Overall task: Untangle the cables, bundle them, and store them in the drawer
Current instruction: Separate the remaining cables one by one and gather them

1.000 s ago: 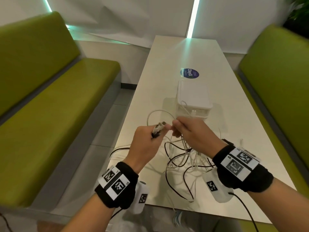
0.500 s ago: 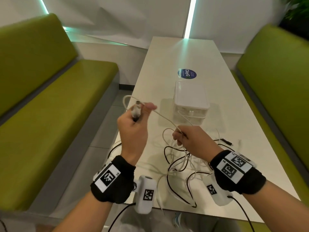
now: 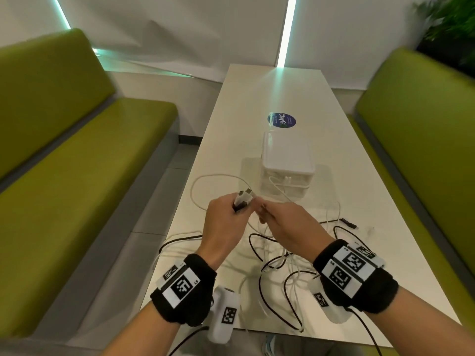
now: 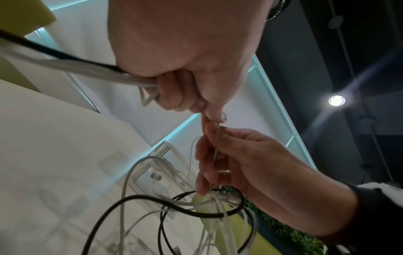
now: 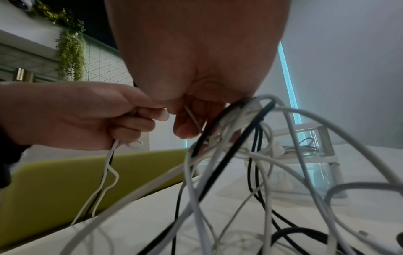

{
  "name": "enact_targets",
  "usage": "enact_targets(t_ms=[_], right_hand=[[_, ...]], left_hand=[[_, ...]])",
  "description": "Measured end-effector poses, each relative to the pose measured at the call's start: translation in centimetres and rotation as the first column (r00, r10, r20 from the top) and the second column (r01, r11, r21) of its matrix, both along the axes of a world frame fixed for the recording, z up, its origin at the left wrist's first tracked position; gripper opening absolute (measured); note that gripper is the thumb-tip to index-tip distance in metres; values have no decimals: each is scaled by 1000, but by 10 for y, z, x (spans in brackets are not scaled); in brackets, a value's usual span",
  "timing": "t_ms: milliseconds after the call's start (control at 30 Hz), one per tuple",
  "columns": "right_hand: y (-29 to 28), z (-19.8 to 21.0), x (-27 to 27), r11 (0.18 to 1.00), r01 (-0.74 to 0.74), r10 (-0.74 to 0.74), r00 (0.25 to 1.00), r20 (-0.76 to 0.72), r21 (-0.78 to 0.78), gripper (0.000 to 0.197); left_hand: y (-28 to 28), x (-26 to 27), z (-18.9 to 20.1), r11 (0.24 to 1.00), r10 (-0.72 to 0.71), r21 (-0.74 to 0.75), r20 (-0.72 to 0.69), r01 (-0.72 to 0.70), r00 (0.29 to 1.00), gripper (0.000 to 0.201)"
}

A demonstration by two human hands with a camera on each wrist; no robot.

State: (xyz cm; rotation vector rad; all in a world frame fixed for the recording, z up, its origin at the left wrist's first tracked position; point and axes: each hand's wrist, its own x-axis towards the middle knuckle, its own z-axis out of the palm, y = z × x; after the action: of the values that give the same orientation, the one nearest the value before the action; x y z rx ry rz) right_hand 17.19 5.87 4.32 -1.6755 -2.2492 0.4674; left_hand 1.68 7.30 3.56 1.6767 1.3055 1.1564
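Note:
A tangle of white and black cables lies on the white table in front of me. My left hand grips folded loops of a white cable, whose USB plug sticks out above the fist. A black cable runs into the same fist. Right beside it, my right hand pinches the thin white cable between thumb and fingers. Other strands hang over its lower fingers. A slack white loop lies to the left. The white drawer unit stands just behind the hands.
Green benches run along both sides of the table. A round blue sticker lies beyond the drawer unit. A black plug rests on the table to the right. The left table edge is close to my left hand.
Half a second ago my left hand was raised up and to the left, drawing the white cable taut. It has come back beside the right hand, and a loop has gone slack.

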Motion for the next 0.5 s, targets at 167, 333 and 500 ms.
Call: enact_targets(t_ms=[167, 333, 500], right_hand=[[-2, -2, 4, 999, 37, -37, 999, -1, -14, 34], [-7, -1, -4, 999, -21, 23, 997, 73, -38, 30], [-10, 2, -1, 998, -28, 30, 999, 34, -51, 30]], left_hand=[[11, -12, 10, 999, -29, -24, 22, 30, 999, 32], [-4, -4, 4, 991, -116, -66, -22, 115, 993, 37], [-5, -2, 7, 999, 21, -28, 175, -17, 984, 31]])
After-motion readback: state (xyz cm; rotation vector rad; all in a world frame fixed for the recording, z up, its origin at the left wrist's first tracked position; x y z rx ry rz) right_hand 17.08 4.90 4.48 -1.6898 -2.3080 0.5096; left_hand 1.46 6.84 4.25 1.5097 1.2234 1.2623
